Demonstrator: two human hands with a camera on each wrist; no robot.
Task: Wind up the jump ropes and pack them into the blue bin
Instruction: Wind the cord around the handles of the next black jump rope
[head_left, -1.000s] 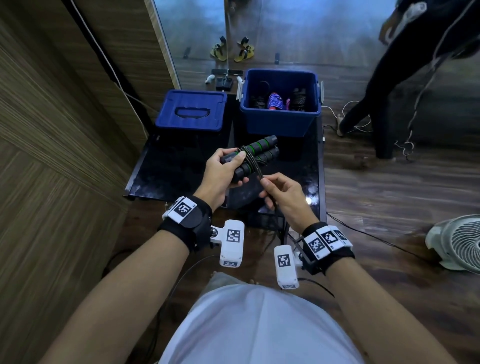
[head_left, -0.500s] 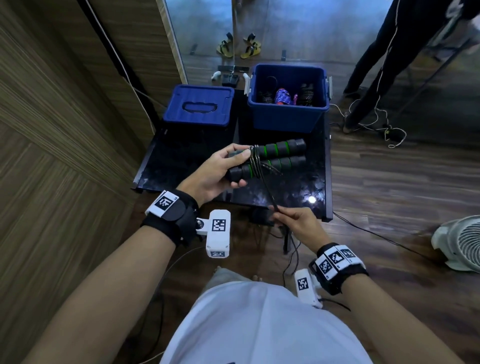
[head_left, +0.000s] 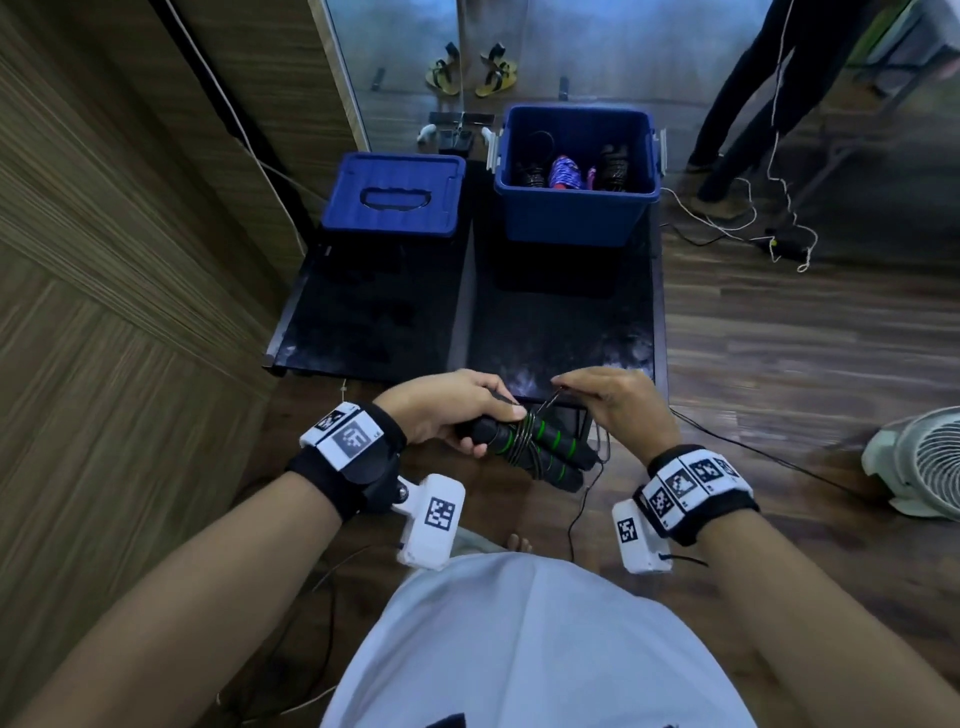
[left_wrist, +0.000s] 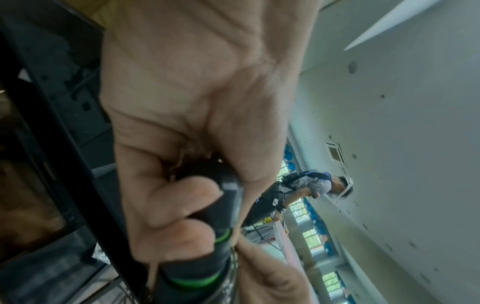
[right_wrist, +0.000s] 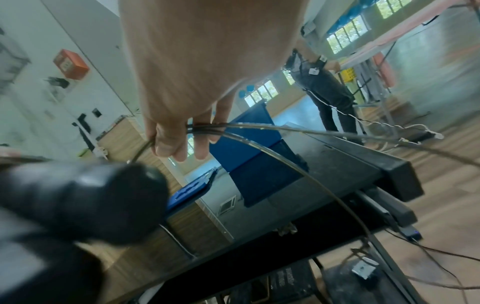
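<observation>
Handles (head_left: 524, 449) and both hands are now pulled in closer to the body. Handles are clamped in left hand (head_left: 447, 410); thin cord (right_wrist: 259, 131), slick and springy, is pinched between right hand (head_left: 613, 405) fingers (right_wrist: 166, 142). Best held taut close to the wraps. Blue bin (head_left: 574, 213) is well beyond fingertips.

Dark wood-plank floor (head_left: 810, 343), striped wood-panel wall (head_left: 104, 260), glossy black low table (head_left: 561, 322), perhaps a white fan (head_left: 919, 467)

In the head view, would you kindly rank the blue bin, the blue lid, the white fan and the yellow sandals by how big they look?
1. Blue bin, largest.
2. Blue lid, a little smaller.
3. White fan: cut off by the frame edge, so its full size is unsure.
4. Yellow sandals, smallest, though farthest from the camera.
</observation>
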